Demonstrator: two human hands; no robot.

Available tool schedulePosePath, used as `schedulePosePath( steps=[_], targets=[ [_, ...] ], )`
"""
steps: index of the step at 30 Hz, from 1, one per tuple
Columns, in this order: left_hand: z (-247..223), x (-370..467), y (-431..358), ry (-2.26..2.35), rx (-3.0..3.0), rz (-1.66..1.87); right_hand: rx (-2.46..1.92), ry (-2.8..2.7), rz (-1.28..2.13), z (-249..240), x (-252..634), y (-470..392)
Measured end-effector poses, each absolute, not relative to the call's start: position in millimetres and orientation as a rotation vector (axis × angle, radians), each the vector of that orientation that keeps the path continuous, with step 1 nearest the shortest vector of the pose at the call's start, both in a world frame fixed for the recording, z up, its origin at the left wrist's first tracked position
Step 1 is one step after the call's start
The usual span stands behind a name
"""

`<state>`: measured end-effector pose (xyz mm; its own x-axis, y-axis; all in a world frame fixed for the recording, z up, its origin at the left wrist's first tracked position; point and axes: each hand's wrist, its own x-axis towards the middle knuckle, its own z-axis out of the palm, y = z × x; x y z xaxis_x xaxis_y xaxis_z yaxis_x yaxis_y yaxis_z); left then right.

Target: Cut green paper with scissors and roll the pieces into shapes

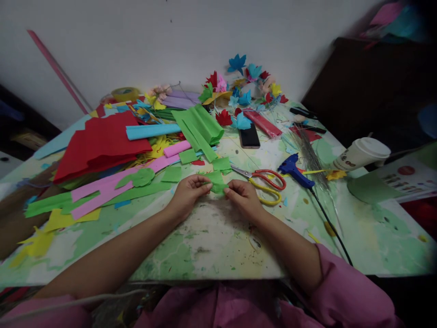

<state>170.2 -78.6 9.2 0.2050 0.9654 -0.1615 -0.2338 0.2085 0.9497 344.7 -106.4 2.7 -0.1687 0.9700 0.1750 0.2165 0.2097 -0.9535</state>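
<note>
Stained table: beside the scissors, left hand and right hand, nearly closed, pinch green paper; hard pulling could tear it.

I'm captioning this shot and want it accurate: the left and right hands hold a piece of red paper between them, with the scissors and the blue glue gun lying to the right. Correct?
Not quite: the head view shows that the piece of paper between the left hand and right hand is green, not red. The scissors and blue glue gun do lie to the right.
</note>
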Motion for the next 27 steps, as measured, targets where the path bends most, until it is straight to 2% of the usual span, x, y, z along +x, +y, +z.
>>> schedulePosePath(
  steps=[13, 22, 27],
  targets=[
    [11.4, 169.0, -81.3, 1.124, 1.248, 0.985, -1.313, -1.722, 0.889, 6.7, 338.8, -107.4],
    [14.0, 169.1, -83.2, 1.060, 1.344, 0.929, -1.312, -1.538, 1.112, 4.3, 335.1, -108.8],
    [10.2, 166.6, -84.6, 1.058, 1.454, 0.814, -1.275, -1.593, 1.089, 3.2, 333.3, -110.8]
  ],
)
